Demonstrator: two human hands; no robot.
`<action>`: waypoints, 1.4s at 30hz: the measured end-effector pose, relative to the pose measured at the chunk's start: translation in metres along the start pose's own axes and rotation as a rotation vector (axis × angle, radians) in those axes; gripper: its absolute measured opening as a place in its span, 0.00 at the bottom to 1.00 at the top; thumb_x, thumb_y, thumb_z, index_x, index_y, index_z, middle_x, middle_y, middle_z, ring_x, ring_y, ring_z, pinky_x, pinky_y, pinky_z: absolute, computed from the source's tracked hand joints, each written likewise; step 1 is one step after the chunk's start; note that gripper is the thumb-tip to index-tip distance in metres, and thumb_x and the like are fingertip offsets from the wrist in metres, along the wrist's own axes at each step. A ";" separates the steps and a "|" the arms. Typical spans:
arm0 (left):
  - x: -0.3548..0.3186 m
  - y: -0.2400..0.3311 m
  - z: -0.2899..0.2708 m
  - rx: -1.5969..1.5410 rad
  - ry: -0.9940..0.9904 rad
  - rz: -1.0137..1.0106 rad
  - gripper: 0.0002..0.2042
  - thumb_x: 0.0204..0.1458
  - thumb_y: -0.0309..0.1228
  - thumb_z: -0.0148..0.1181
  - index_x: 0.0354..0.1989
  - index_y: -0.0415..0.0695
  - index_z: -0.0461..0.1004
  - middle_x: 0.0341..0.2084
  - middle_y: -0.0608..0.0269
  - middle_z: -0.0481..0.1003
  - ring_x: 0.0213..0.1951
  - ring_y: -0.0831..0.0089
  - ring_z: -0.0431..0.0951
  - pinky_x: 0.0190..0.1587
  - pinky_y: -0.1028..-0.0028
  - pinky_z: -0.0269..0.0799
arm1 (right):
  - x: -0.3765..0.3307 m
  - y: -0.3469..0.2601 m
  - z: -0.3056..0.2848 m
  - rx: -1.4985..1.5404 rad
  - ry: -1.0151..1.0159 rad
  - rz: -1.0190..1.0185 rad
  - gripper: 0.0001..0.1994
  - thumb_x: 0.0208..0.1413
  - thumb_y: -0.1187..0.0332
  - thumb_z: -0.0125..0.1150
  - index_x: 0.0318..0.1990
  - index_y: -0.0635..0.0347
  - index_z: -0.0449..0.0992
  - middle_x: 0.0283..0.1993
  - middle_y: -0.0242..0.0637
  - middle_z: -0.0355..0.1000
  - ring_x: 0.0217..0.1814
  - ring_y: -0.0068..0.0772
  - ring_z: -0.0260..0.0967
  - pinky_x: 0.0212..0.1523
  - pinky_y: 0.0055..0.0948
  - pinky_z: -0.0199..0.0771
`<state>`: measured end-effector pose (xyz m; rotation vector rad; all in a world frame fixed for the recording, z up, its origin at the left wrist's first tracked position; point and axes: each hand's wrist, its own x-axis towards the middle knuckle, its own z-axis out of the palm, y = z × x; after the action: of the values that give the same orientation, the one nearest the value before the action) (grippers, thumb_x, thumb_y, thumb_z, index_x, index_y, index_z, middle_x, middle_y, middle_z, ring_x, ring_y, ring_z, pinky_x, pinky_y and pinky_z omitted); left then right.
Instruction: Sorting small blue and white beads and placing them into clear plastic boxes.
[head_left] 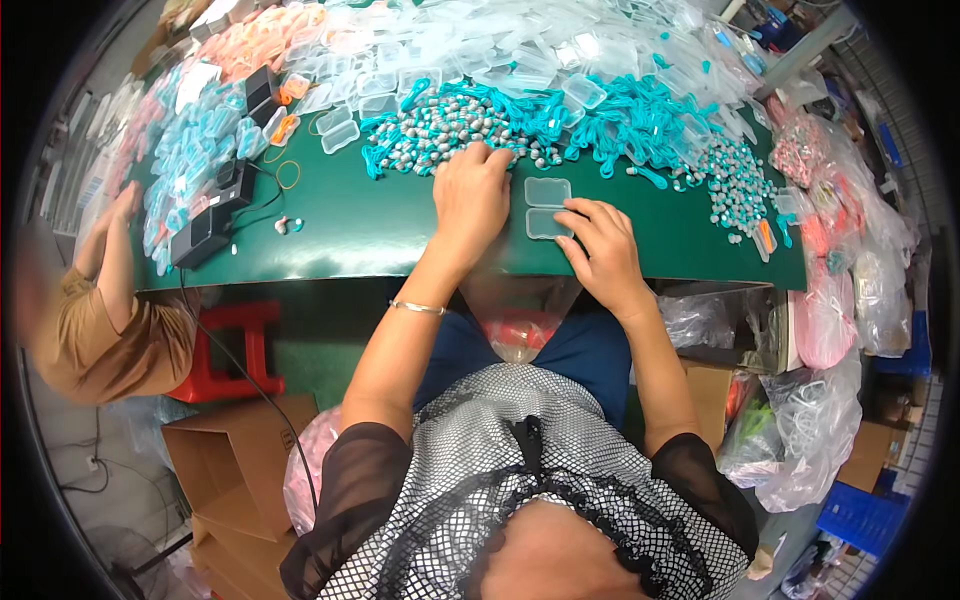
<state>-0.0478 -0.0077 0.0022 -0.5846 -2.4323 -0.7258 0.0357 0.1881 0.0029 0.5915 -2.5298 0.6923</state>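
Note:
My left hand [470, 195] reaches to the near edge of a pile of small grey-and-teal rounded pieces [440, 125]. Its fingers are bent together, and whatever lies between the tips is hidden. A small clear plastic case [546, 190] lies unfolded on the green table, its two halves one behind the other. At its right edge is my right hand [605, 245], steadying it with fingertips on the side and thumb by the near corner. Behind the case spread bundles of teal cord [630, 120].
Many clear cases [400, 60] heap up at the back. More grey-and-teal pieces [740, 185] lie at the right. Black boxes [205, 230] with a cable, bagged teal items [190, 145] and orange ones [265, 40] occupy the left. A co-worker's arm [115, 240] rests at the left edge.

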 end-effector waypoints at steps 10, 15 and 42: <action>0.020 -0.011 0.018 0.215 0.017 0.288 0.04 0.43 0.24 0.57 0.28 0.45 0.75 0.31 0.61 0.71 0.35 0.61 0.74 0.34 0.63 0.70 | -0.010 0.001 -0.010 0.096 0.122 0.080 0.10 0.49 0.70 0.65 0.40 0.56 0.79 0.49 0.36 0.73 0.51 0.41 0.70 0.50 0.40 0.68; 0.017 -0.010 0.013 0.163 -0.132 0.326 0.05 0.44 0.22 0.56 0.30 0.43 0.74 0.30 0.58 0.73 0.34 0.59 0.76 0.35 0.62 0.73 | -0.016 0.039 -0.044 -0.064 0.310 0.128 0.06 0.51 0.73 0.62 0.36 0.54 0.80 0.37 0.35 0.77 0.43 0.41 0.73 0.46 0.40 0.70; -0.035 0.039 -0.009 -0.389 -0.173 -0.198 0.06 0.46 0.29 0.68 0.31 0.42 0.79 0.33 0.59 0.73 0.33 0.59 0.77 0.36 0.62 0.72 | 0.015 0.009 -0.006 -0.006 0.009 -0.110 0.07 0.48 0.76 0.65 0.36 0.55 0.80 0.37 0.31 0.77 0.42 0.33 0.73 0.50 0.36 0.63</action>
<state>0.0026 0.0079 0.0020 -0.5762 -2.5461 -1.2982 0.0205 0.1939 0.0119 0.7184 -2.4691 0.6457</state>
